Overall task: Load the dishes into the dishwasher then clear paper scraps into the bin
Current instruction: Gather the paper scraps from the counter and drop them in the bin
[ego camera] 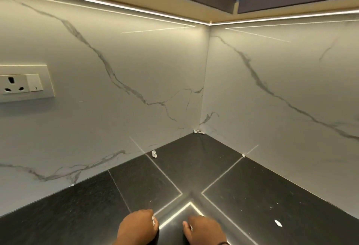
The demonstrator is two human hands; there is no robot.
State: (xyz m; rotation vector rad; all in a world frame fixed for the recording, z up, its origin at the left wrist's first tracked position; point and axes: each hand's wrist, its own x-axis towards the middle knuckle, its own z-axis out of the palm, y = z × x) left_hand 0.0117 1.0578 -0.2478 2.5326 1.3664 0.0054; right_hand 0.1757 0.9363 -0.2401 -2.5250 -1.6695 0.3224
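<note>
Down at the bottom centre, both hands, left (pixel 137 225) and right (pixel 204 229), each pinch white paper scraps (pixel 154 154), with more scattered on the dark surface (pixel 252 196) toward the corner; no writing is readable.

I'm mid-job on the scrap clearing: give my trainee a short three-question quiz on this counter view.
1. True or false: a paper scrap lies in the far corner where the two walls meet.
2. Which is mounted on the left wall? A) tap B) socket C) hook
3. Fill in: both the left hand and the right hand pinch bits of white ____.

Key: 1 true; 2 B; 3 paper. Other scraps lie on the dark counter: one by the left wall, one at right.
</note>
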